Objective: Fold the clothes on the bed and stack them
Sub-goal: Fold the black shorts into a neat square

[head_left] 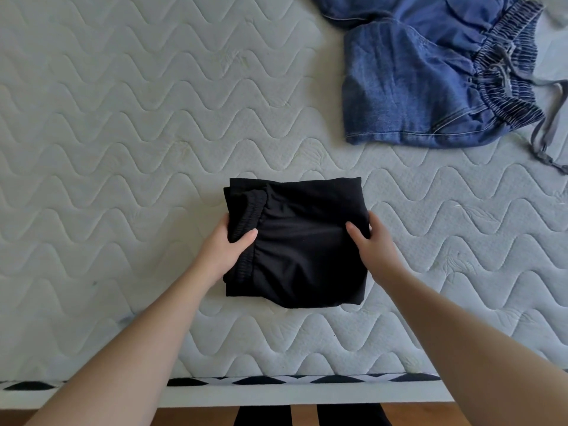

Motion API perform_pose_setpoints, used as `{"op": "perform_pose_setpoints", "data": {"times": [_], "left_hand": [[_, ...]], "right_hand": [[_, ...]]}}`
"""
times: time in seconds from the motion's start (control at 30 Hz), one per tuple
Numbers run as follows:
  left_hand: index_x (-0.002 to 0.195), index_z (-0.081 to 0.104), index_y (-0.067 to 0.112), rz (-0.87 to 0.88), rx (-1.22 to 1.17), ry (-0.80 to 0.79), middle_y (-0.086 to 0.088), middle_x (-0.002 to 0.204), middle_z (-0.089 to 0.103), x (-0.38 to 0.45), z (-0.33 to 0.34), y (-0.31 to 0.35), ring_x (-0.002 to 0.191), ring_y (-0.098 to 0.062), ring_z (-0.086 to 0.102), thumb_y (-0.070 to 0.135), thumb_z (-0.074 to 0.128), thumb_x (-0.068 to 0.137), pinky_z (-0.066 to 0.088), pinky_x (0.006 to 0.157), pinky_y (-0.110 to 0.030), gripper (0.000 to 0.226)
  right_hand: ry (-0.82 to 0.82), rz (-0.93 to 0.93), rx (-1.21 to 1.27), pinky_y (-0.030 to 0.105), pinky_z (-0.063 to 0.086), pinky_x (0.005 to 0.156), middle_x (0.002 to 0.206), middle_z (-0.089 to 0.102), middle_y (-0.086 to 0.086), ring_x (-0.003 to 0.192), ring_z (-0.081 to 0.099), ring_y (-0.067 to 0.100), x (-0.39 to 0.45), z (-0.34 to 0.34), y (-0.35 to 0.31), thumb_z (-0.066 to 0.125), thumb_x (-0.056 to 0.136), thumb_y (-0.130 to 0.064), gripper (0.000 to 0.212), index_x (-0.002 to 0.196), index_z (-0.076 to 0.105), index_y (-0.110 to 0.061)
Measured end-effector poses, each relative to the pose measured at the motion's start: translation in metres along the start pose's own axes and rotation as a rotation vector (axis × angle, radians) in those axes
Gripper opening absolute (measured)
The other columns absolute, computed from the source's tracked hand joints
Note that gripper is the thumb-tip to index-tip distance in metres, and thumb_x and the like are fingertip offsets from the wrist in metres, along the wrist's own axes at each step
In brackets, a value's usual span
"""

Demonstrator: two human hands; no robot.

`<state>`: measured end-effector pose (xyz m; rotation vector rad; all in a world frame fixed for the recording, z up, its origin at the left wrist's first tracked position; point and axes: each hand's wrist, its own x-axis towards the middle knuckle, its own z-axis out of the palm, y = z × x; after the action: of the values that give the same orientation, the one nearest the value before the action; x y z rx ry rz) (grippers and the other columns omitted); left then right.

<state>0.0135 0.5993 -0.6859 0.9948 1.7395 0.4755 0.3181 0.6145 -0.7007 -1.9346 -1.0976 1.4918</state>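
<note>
Both hands clasp a folded black garment (296, 241) near the mattress's (123, 149) front edge, left hand (226, 252) gripping its elastic-waist side, right hand (373, 247) the opposite side, while seemingly unfolded denim shorts (430, 84) lie toward the far right corner, nearer the right hand.

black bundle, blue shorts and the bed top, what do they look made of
Black bundle: thin, smooth knit or synthetic, matte with faint sheen, gathered elastic waistband.
Blue shorts: denim-look cotton, faded wash, stitched hem, shirred waistband, grey drawstring.
Mattress: pale quilted fabric, wavy stitch lines, puffy between them.
</note>
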Motion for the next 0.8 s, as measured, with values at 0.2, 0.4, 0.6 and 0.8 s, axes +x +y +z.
{"op": "perform_pose_setpoints", "data": {"times": [0.2,0.4,0.6,0.8], "left_hand": [[0.113,0.056,0.042,-0.002,-0.229,-0.039,0.014,0.113,0.068,-0.037,-0.001,0.053,0.105,-0.008,0.065,0.039,0.075,0.081,0.051,0.094,-0.036,0.037],[0.109,0.061,0.042,0.024,-0.369,-0.119,0.012,0.107,0.071,-0.114,-0.006,0.135,0.1,-0.01,0.069,0.041,0.076,0.073,0.056,0.084,-0.033,0.04],[0.124,0.057,0.03,0.051,-0.355,-0.203,0.003,0.115,0.071,-0.197,-0.002,0.196,0.108,-0.016,0.067,0.034,0.071,0.077,0.052,0.092,-0.035,0.049],[0.113,0.058,0.05,0.187,-0.303,-0.146,0.007,0.108,0.072,-0.273,0.006,0.248,0.101,-0.016,0.069,0.045,0.072,0.07,0.054,0.089,-0.04,0.045]], "right_hand": [[0.09,-0.125,0.021,0.028,0.05,0.084,0.1,0.067,-0.021,0.093,0.063,-0.004,-0.037,-0.036,-0.029,0.058,0.092,-0.043,0.016,0.108,0.057,-0.045],[0.124,-0.21,0.068,0.021,0.048,0.078,0.1,0.069,-0.02,0.093,0.065,-0.003,-0.111,-0.11,-0.094,0.059,0.092,-0.041,0.017,0.107,0.058,-0.048],[0.178,-0.273,0.109,0.025,0.051,0.077,0.095,0.071,-0.017,0.089,0.067,0.002,-0.19,-0.182,-0.132,0.06,0.088,-0.043,0.017,0.104,0.062,-0.044],[0.198,-0.282,0.229,0.031,0.055,0.078,0.095,0.074,-0.009,0.09,0.07,0.01,-0.282,-0.237,-0.155,0.062,0.087,-0.039,0.017,0.103,0.067,-0.039]]}}
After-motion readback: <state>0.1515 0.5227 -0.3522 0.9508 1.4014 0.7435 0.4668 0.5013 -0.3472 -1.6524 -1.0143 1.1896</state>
